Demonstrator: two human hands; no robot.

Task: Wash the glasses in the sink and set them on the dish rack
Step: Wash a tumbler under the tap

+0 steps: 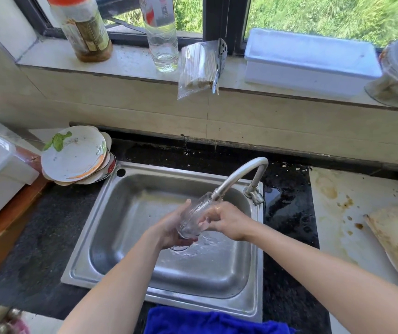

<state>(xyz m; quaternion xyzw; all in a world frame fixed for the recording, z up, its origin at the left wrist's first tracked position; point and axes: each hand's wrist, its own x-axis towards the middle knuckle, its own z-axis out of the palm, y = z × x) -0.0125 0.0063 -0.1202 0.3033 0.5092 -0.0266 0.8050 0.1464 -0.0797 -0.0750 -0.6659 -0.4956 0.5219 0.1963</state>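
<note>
I see the clear, textured glass (pixel 194 219) tilted over the steel sink (pixel 111 213), its mouth at the curved tap (pixel 238 174). The left hand (pixel 169 227) wraps its grip round the base. The right hand (pixel 229 221) curls fingers against the side, but through the wet glass I cannot tell if they pinch. Dark speckled worktop (pixel 48 225) flanks the sink.

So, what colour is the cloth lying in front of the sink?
The cloth is bright blue; head view.
</note>
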